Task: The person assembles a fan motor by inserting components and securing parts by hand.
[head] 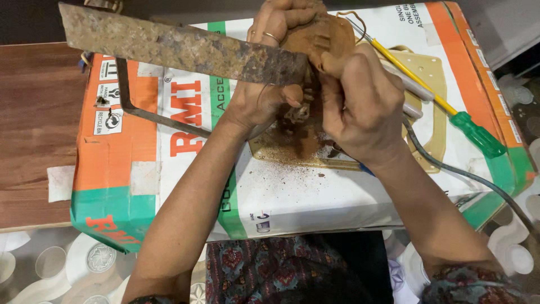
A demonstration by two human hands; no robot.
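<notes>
My left hand [264, 104] wraps around a brown, dirt-caked object [318, 34], with a ring on one finger, and holds it above a cardboard box [140, 169]. My right hand [360, 107] is closed on the handle end of a long, rusty flat blade [180, 48]. The blade reaches up to the left and its inner end meets the brown object. Brown dust and crumbs [292, 169] lie on the box under both hands. What is between my palms is hidden.
A beige plastic plate [430, 79] lies on the box under my hands. A screwdriver [478, 135] with a yellow shaft and green handle rests at the right, beside a grey cable [472, 177]. A rusty bent bar [126, 101] lies under the blade. A wooden tabletop [34, 129] is at the left.
</notes>
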